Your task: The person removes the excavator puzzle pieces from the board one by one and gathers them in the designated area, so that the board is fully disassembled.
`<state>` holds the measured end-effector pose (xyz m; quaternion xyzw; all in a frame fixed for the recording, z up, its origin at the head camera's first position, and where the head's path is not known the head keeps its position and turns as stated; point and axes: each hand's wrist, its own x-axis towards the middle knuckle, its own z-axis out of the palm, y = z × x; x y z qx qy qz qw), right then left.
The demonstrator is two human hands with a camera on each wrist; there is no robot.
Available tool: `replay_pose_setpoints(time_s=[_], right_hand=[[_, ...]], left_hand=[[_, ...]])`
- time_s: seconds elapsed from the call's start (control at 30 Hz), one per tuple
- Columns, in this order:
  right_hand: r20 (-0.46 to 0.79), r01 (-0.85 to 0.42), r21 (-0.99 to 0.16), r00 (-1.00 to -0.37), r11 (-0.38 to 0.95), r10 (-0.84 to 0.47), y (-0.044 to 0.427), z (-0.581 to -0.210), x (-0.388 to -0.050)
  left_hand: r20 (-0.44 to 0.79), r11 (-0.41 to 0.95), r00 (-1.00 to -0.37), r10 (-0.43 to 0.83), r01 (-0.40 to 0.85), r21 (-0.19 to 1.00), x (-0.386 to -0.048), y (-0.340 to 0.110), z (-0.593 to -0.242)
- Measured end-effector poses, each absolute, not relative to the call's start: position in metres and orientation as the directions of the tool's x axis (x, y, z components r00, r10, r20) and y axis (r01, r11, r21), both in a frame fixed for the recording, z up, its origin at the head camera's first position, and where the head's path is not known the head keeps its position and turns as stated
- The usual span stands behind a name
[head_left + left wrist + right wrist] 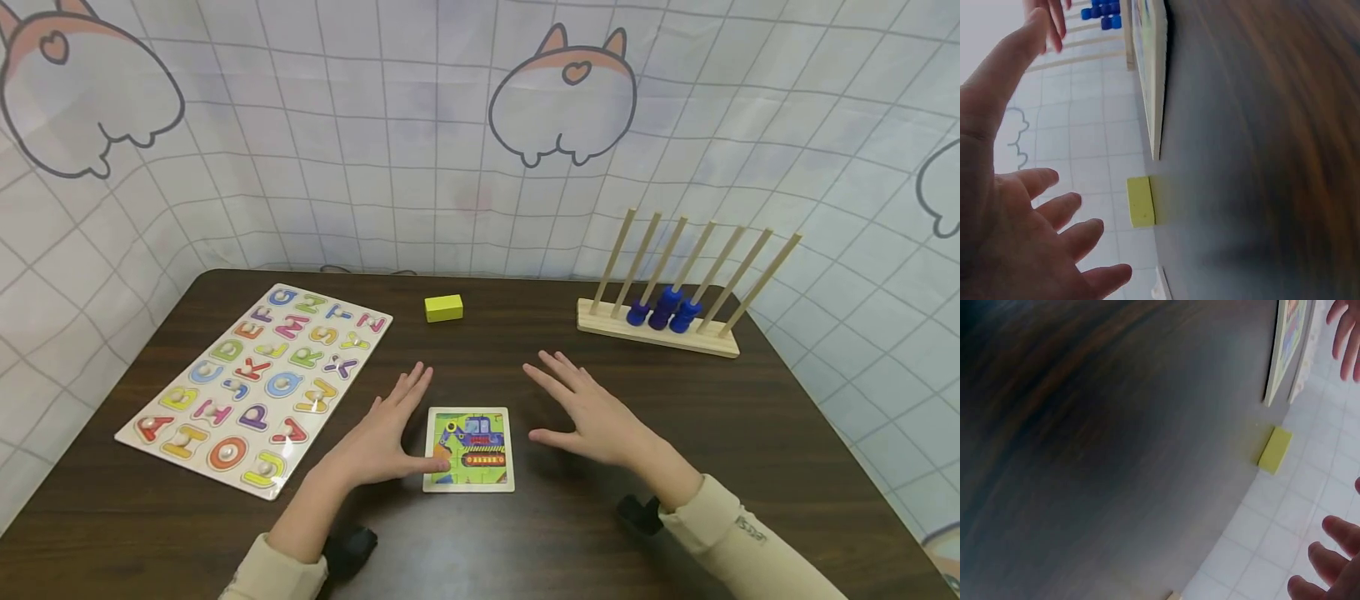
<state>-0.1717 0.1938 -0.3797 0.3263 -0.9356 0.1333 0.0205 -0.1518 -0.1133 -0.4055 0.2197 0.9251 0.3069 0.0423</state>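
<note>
A small square jigsaw puzzle (480, 421) with a purple digger on green lies on the dark table between the two hands. My left hand (382, 442) hovers at its left side, fingers spread, its thumb over the puzzle's lower left part in the head view. To the right of the puzzle, my right hand (592, 412) is held apart from it with fingers stretched out. Neither hand holds anything. The left wrist view shows the left hand (1041, 231) above the table, beside the puzzle's pale edge (1159, 87). Right fingertips (1329, 562) appear at the edge of the right wrist view.
An alphabet peg board (255, 383) with colourful letters lies at the left. A yellow block (444, 308) sits behind the puzzle. At the back right stands a wooden rod rack (660, 333) with several blue and purple beads. Behind the table hangs a checked curtain (435, 192).
</note>
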Motion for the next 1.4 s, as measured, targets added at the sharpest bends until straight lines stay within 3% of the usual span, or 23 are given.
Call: replay_pose_setpoints(time_s=[0.2, 0.6, 0.93, 1.4], right_hand=[[0.13, -0.648, -0.247, -0.759, 0.721, -0.638, 0.184, -0.383, -0.173], [0.022, -0.62, -0.274, -0.768, 0.735, -0.639, 0.161, -0.388, -0.176], [-0.025, -0.586, -0.281, -0.787, 0.76, -0.616, 0.139, -0.387, -0.178], [-0.087, -0.597, -0.286, -0.763, 0.75, -0.641, 0.114, -0.391, -0.184]], left_hand=[[0.025, 0.68, -0.894, 0.448, 0.359, 0.64, -0.153, -0.107, -0.411], [-0.073, 0.683, -0.888, 0.454, 0.294, 0.669, -0.155, -0.106, -0.414], [-0.142, 0.719, -0.871, 0.471, 0.286, 0.633, -0.155, -0.108, -0.419], [-0.187, 0.764, -0.872, 0.452, 0.27, 0.586, -0.155, -0.106, -0.418]])
